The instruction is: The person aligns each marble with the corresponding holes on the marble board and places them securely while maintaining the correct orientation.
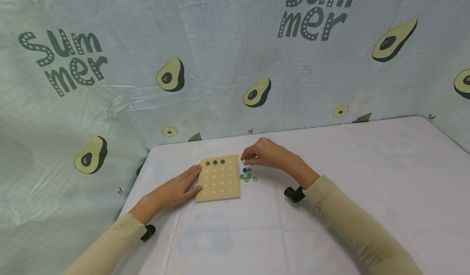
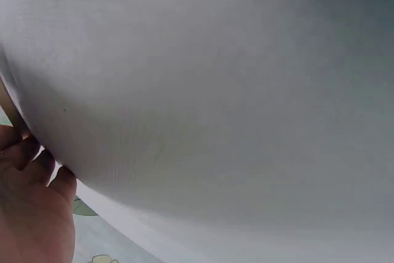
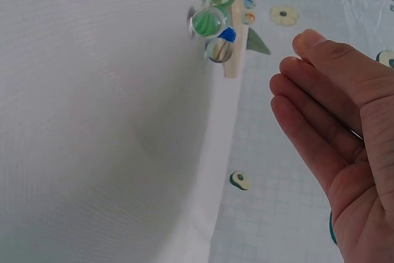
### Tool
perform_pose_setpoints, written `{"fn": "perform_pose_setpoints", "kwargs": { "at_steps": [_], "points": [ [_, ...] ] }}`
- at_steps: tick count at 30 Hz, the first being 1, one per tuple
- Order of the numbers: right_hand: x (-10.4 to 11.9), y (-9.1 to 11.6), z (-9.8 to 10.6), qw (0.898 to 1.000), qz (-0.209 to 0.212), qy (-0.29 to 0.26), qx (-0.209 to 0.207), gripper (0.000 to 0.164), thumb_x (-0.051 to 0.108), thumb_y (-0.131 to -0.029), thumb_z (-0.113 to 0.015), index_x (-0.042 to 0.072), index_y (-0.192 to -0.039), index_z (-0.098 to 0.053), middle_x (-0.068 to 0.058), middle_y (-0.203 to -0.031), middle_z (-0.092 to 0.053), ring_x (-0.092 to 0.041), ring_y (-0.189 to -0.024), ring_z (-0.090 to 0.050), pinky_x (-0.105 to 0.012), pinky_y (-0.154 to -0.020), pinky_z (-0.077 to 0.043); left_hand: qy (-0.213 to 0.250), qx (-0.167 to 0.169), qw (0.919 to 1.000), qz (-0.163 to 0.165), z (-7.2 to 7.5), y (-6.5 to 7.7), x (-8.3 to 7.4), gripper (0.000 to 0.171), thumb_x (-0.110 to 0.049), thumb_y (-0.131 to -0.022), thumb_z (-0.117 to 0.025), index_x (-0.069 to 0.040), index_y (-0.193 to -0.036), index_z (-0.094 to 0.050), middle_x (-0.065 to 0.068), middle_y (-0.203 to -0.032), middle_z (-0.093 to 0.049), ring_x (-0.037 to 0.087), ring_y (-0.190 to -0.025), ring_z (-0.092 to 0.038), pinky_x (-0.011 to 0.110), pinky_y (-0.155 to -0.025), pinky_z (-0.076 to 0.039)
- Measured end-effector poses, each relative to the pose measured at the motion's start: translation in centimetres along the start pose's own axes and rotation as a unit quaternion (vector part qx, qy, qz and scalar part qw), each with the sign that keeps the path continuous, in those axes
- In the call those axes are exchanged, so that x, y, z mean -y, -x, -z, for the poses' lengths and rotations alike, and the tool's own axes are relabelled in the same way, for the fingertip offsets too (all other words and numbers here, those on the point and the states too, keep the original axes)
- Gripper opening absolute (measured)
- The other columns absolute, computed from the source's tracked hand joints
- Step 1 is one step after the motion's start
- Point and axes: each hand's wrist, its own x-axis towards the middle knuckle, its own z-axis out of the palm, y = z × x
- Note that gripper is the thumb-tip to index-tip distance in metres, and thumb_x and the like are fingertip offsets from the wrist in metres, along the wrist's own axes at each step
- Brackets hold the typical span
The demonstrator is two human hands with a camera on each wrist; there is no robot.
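Note:
A square light-wood board point(image 1: 218, 176) with rows of round hollows lies on the table. Along its far row sit a green marble point(image 1: 207, 163), a dark blue one and an amber one. My left hand point(image 1: 178, 190) rests beside the board, fingertips and thumb touching its left edge. Above the table near the far right corner, my right hand point(image 1: 266, 154) pinches a small pale, clear marble point(image 1: 242, 161) between thumb and fingertips. The right wrist view shows the other fingers loosely bent, with the marble hidden there. Below this hand lie loose glass marbles point(image 3: 208, 23).
Several loose marbles, including a blue one point(image 1: 244, 170) and a clear one point(image 1: 255, 178), cluster close to the board's right edge. A white cloth covers the table point(image 1: 293, 234). Behind it hangs a curtain point(image 1: 213, 54) printed with avocados.

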Motion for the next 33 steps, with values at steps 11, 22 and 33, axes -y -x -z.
{"fn": "perform_pose_setpoints", "kwargs": {
  "at_steps": [11, 22, 33],
  "points": [
    [-0.5, -0.8, -0.6, 1.0, -0.013, -0.019, -0.01, 0.016, 0.021, -0.094, -0.076, 0.011, -0.106, -0.08, 0.005, -0.094, -0.077, -0.001, -0.082, -0.069, -0.02, -0.078, -0.057, -0.005, -0.007, 1.0, -0.004, -0.3, 0.2, 0.2, 0.08, -0.056, -0.107, -0.041, -0.004, -0.163, -0.016, 0.016, -0.168, -0.019, 0.036, -0.154, -0.022, 0.053, -0.12, -0.028],
    [-0.4, -1.4, -1.0, 0.999, -0.003, -0.027, -0.023, 0.016, 0.021, -0.094, -0.076, 0.011, -0.105, -0.08, 0.003, -0.094, -0.078, -0.001, -0.082, -0.07, -0.019, -0.078, -0.057, -0.009, -0.01, 0.9999, -0.006, -0.1, 0.2, 0.0, 0.079, -0.053, -0.107, -0.042, -0.003, -0.163, -0.017, 0.017, -0.168, -0.021, 0.036, -0.153, -0.023, 0.053, -0.12, -0.028],
    [-0.2, -1.9, -1.3, 0.998, -0.005, -0.047, -0.028, 0.014, 0.019, -0.093, -0.077, 0.011, -0.104, -0.08, 0.004, -0.092, -0.078, 0.0, -0.081, -0.069, -0.019, -0.076, -0.056, -0.007, -0.016, 0.9998, -0.006, -0.1, 0.3, -0.2, 0.077, -0.052, -0.108, -0.042, -0.001, -0.162, -0.02, 0.019, -0.166, -0.024, 0.038, -0.152, -0.024, 0.055, -0.119, -0.029]
  ]
}}
